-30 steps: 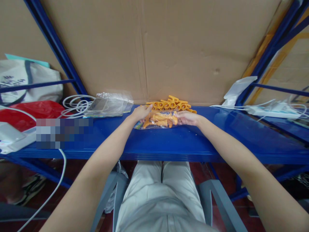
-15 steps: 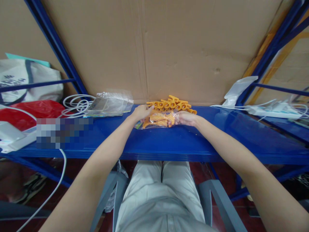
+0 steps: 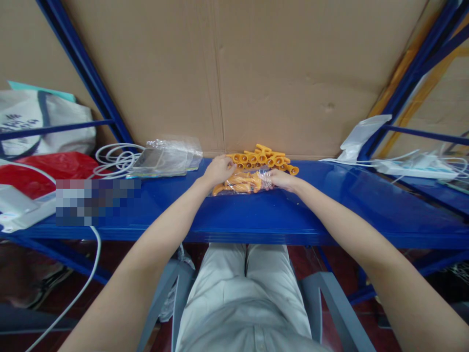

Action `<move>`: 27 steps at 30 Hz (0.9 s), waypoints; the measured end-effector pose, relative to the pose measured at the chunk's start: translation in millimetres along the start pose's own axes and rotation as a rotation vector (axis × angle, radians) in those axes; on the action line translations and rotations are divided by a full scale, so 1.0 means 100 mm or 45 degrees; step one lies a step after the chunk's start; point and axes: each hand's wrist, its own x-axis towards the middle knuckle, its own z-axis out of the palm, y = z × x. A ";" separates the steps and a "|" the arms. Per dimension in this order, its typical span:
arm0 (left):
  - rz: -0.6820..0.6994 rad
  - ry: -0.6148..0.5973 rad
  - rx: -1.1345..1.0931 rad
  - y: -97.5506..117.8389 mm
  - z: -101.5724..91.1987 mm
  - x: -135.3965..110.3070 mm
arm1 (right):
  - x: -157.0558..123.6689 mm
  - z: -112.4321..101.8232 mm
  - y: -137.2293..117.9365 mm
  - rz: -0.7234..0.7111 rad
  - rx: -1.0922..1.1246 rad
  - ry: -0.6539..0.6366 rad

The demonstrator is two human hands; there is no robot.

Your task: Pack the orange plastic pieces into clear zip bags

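A clear plastic bag (image 3: 240, 187) with several orange-yellow plastic pieces inside lies on the blue table. My right hand (image 3: 281, 179) pinches the bag's gathered right end. At the bag's upper left, my left hand (image 3: 220, 170) has its fingers curled together. Whatever lies between those fingertips is too small to make out. Just behind the bag is a pile of yellow plastic pieces (image 3: 262, 159) with round, flared hollow ends facing me; its left end is beside my left fingertips.
Flat clear plastic bags (image 3: 172, 159) are stacked to the left, beside a coiled white cable (image 3: 117, 159) and a red plastic bag (image 3: 54, 168). A white power strip (image 3: 421, 168) lies at the right. Cardboard (image 3: 274, 73) stands behind the blue table (image 3: 234, 222).
My left hand has shifted slightly right and its fingers have curled in more. The green printed patch at the bag's left end is no longer visible. My right hand stays at the bag's right end.
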 end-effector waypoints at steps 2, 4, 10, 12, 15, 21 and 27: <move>0.047 0.041 -0.013 -0.03 0.04 0.02 | -0.02 0.00 -0.02 -0.002 0.006 -0.028; 0.048 0.064 -0.012 -0.04 0.05 0.02 | -0.04 0.01 -0.04 -0.016 0.003 -0.057; -0.036 -0.050 0.028 0.03 0.00 -0.02 | -0.07 0.03 -0.06 -0.155 -0.120 -0.159; -0.087 -0.136 0.045 0.05 0.00 -0.04 | -0.05 0.04 -0.04 -0.199 -0.147 -0.189; -0.130 -0.203 0.010 0.07 0.00 -0.05 | 0.00 0.03 0.00 -0.184 -0.114 -0.121; -0.146 -0.149 -0.185 0.04 0.02 -0.03 | 0.04 -0.05 -0.02 -0.248 0.118 0.017; -0.209 -0.075 -0.215 0.03 -0.03 -0.02 | -0.02 -0.07 -0.03 -0.338 -0.010 -0.027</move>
